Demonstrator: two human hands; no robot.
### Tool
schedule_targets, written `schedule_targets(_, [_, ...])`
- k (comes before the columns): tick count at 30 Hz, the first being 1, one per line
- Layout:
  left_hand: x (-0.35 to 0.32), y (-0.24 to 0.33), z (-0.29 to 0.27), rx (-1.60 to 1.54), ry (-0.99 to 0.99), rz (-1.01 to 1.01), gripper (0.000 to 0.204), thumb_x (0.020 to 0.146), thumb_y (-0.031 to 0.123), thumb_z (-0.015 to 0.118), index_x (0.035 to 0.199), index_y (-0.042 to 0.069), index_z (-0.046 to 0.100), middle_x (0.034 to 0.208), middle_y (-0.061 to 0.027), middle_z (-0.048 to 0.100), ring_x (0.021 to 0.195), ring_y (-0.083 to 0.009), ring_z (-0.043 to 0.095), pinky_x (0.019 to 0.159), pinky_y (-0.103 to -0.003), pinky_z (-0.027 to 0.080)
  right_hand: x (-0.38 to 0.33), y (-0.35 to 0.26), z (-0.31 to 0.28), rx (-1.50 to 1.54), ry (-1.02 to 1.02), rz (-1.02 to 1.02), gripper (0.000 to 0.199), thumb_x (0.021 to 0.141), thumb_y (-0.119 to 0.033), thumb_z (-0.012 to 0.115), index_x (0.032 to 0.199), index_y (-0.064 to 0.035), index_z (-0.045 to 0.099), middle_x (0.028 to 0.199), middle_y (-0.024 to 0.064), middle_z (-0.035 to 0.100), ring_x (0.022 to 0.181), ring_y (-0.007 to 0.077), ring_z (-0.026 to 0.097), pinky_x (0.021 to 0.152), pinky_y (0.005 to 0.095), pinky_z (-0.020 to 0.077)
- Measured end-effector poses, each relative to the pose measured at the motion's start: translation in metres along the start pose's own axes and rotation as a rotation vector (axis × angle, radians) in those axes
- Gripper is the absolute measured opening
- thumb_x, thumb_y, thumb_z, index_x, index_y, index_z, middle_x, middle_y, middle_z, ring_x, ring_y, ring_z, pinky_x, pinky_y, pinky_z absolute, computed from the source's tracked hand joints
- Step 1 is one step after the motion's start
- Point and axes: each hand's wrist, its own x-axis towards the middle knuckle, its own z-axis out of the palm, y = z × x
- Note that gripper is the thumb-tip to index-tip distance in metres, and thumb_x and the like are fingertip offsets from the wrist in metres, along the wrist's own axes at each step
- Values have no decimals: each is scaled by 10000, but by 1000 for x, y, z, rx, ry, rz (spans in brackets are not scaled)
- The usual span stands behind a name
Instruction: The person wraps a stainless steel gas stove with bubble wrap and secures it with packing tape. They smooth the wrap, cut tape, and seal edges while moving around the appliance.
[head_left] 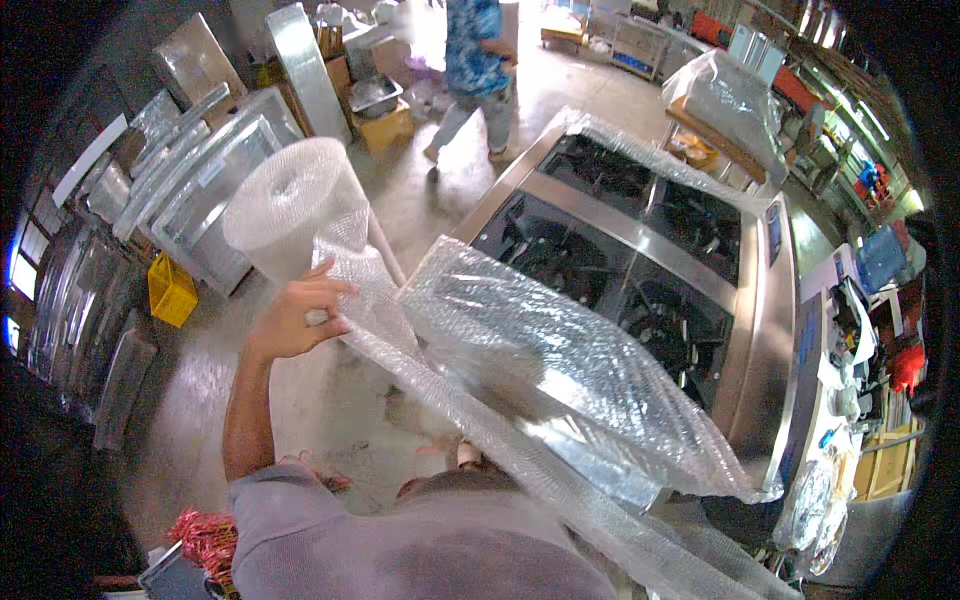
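My left hand (303, 316) has its fingers closed on the edge of the bubble wrap (450, 395), beside the big roll (290, 200) it comes from. From there a long, narrow strip runs down across my front to the lower right. More clear wrap lies over the near side of a stainless steel gas stove (735, 418). Its top, with black burner wells (545, 250) and grates, is bare in the middle, while wrap also lines its far edge. My right hand does not show.
A person (475, 80) in a blue patterned shirt walks beyond the stove. To the left are a yellow crate (172, 290) and wrapped metal panels (215, 190). Another wrapped unit (725, 105) stands at the far right. Red strapping (203, 540) lies at lower left.
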Motion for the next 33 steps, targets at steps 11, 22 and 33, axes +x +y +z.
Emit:
schedule_targets(11, [-194, -17, -29, -303, 477, 11, 278, 905, 265, 648, 761, 48, 551, 625, -54, 545, 558, -158, 525, 503, -286, 399, 25, 35, -68, -213, 278, -22, 352, 978, -221, 477, 1212, -2, 624, 1223, 155, 633, 1135, 291, 596, 1003, 386, 439])
schedule_targets(22, [-5, 70, -21, -427, 813, 348, 177, 940, 179, 588, 841, 45, 528, 741, -36, 461, 590, -120, 447, 508, -244, 347, 153, 279, -239, -741, 939, 33, 386, 967, -206, 466, 1249, 8, 621, 1291, 178, 623, 1193, 318, 590, 1047, 394, 423])
schedule_targets(33, [154, 120, 11, -325, 590, 184, 258, 999, 289, 554, 871, 65, 567, 830, 1, 519, 761, -115, 471, 701, -272, 403, 152, 226, 52, -9, -22, 273, 374, 923, -351, 635, 940, 14, 713, 885, 207, 706, 787, 281, 672, 745, 400, 500])
